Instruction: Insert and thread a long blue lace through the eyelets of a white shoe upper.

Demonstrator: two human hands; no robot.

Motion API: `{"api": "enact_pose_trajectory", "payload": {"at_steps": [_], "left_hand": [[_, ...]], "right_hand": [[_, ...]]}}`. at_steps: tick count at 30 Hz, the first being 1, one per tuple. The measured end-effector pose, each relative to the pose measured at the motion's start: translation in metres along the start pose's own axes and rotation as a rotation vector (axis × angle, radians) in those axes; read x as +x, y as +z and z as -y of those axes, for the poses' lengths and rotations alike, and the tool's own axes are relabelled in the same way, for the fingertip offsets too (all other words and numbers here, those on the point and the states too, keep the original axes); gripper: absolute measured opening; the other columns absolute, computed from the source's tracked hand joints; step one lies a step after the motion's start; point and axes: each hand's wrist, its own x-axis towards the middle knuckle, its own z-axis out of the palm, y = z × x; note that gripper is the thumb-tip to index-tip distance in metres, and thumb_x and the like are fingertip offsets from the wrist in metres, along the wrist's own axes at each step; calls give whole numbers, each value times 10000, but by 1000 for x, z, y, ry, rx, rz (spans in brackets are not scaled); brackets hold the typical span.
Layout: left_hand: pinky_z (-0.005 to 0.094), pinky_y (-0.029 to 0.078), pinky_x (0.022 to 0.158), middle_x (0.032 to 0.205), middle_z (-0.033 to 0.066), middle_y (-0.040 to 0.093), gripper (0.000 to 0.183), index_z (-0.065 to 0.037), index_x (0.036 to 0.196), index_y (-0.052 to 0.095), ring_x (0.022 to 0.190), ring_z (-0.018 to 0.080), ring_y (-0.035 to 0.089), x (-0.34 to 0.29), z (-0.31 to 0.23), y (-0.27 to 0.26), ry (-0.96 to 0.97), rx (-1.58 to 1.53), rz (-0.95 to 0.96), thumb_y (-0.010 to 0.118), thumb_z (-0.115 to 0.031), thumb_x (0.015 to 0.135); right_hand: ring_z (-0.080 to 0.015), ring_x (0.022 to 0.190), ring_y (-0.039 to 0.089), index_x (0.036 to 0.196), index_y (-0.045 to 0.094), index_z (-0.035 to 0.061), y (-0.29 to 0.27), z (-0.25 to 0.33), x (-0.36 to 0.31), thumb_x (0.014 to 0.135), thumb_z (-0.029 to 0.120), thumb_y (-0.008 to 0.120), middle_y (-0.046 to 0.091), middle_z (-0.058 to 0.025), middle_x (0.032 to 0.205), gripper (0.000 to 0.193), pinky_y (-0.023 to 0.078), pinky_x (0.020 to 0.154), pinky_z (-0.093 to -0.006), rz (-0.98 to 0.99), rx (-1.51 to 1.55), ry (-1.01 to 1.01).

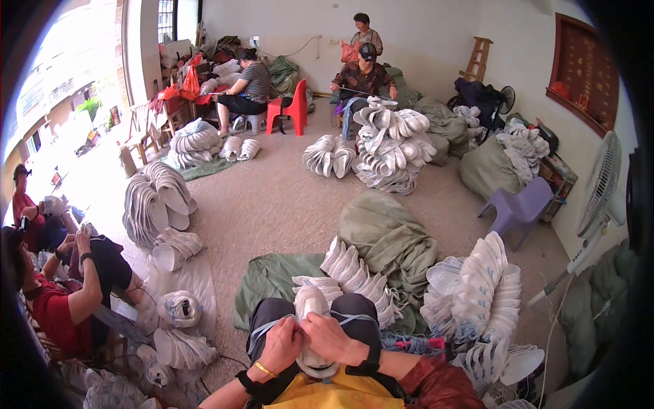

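Note:
A white shoe upper (311, 300) lies between my knees, its toe pointing away from me. Over its middle, my left hand (281, 346) and my right hand (332, 339) meet with fingers curled and pinched together. A light blue shoelace (262, 330) runs out to either side from my fingers, across both dark trouser legs. The exact grip at the fingertips is hidden by the hands. Below my wrists the rounded heel end of the upper (318, 371) shows against a yellow apron (334, 394).
Stacked white uppers (361, 279) and a green sack (385, 232) lie just ahead. More stacks (477, 293) stand at right, near a purple chair (521, 204) and a fan (599, 187). At left a co-worker in red (65, 303) sits among uppers; other people work farther back.

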Motion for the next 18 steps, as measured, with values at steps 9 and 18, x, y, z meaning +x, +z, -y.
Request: {"api": "enact_pose_trajectory", "payload": {"at_steps": [9, 18], "left_hand": [[423, 475, 616, 762, 163, 569, 127, -22, 920, 509, 688, 359, 601, 12, -9, 1, -6, -87, -126, 595, 37, 847], [328, 490, 683, 832, 77, 615, 174, -29, 1077, 602, 730, 163, 621, 52, -24, -28, -60, -571, 282, 658, -23, 913]], "right_hand": [[-43, 687, 564, 789, 685, -13, -101, -12, -2, 884, 107, 739, 664, -14, 708, 162, 495, 618, -285, 132, 594, 314], [-9, 671, 502, 799, 668, 22, -176, 19, 38, 909, 85, 719, 582, 63, 737, 137, 373, 590, -189, 162, 984, 430]]}}
